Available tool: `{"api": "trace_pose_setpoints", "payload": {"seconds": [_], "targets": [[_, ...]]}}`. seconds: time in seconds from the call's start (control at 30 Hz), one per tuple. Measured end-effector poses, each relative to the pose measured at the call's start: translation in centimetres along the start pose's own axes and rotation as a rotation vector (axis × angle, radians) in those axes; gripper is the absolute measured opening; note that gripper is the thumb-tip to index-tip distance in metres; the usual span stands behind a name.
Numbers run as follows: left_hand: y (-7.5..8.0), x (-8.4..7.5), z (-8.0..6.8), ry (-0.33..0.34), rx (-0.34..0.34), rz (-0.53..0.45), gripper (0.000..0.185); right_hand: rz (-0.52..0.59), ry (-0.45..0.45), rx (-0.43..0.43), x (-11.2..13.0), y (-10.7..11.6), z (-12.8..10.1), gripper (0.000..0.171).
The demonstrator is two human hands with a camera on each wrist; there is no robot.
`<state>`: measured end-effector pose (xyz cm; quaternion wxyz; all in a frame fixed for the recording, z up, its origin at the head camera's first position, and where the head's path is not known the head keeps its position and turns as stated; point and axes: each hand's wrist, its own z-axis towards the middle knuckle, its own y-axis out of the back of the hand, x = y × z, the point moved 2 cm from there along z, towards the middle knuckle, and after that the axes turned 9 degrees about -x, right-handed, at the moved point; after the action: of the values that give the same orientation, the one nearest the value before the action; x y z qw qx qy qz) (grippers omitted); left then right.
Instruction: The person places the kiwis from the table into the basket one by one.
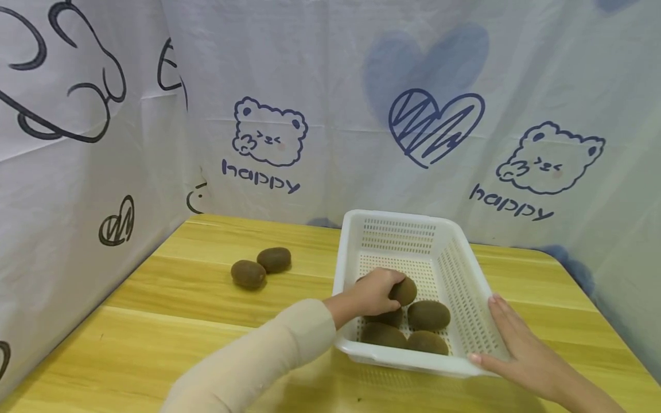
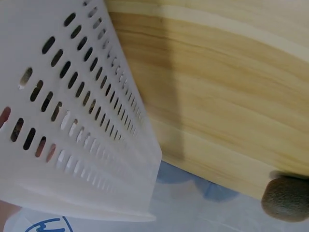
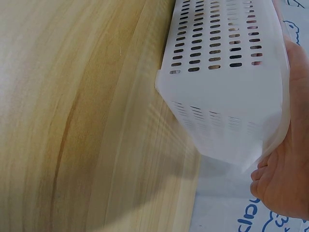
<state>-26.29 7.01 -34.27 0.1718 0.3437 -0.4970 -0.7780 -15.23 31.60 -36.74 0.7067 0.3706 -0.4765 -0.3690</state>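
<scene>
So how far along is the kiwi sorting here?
The direction of the move is unclear. Two kiwis lie on the table. The left hand grips a kiwi inside the basket, above about four more. The right hand rests flat on the basket's right wall.

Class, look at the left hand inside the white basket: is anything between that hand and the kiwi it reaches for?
Nothing visible is. The left hand already curls round a kiwi inside the white basket, above other kiwis. The right hand rests flat on the basket's right wall.
</scene>
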Motion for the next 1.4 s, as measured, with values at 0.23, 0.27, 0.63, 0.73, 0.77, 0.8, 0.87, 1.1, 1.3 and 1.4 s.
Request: {"api": "trace_pose_setpoints", "payload": {"seconds": [0.23, 0.27, 0.63, 0.73, 0.77, 0.8, 0.87, 1.1, 1.3, 1.4], "targets": [[-0.2, -0.1, 0.5, 0.059, 0.007, 0.007, 0.05, 0.027, -0.005, -0.001, 0.0, -0.3, -0.1, 0.101], [-0.3, 0.0, 0.5, 0.061, 0.001, 0.0, 0.051, 0.029, -0.004, -0.002, 0.0, -0.3, -0.1, 0.101], [0.6, 1.0, -0.1, 0.036, -0.087, -0.072, 0.051, 0.032, 0.011, -0.024, 0.0, -0.4, -0.1, 0.101], [1.3, 1.2, -0.6, 0.012, -0.165, -0.096, 0.048, 0.021, 0.014, -0.024, 0.0, -0.3, 0.0, 0.101], [1.6, 1.3, -0.8, 0.011, -0.189, -0.112, 0.047, 0.02, 0.015, -0.024, 0.0, -0.3, 0.0, 0.101], [1.8, 1.4, -1.0, 0.007, -0.22, -0.126, 0.046, 0.016, 0.018, -0.026, 0.0, -0.3, 0.0, 0.101], [2.3, 1.7, -1.4, 0.003, -0.288, -0.156, 0.044, 0.014, 0.022, -0.029, 0.0, -0.2, 0.0, 0.102], [3.3, 3.1, -3.3, 0.009, -0.495, -0.221, 0.043, 0.02, 0.036, -0.046, -0.1, -0.2, 0.0, 0.101], [4.1, 4.4, -4.9, 0.042, -0.568, -0.225, 0.043, 0.024, 0.039, -0.046, -0.1, -0.1, 0.0, 0.101], [4.4, 5.1, -5.7, 0.071, -0.59, -0.21, 0.043, 0.02, 0.032, -0.04, -0.2, -0.1, 0.0, 0.101]]}}
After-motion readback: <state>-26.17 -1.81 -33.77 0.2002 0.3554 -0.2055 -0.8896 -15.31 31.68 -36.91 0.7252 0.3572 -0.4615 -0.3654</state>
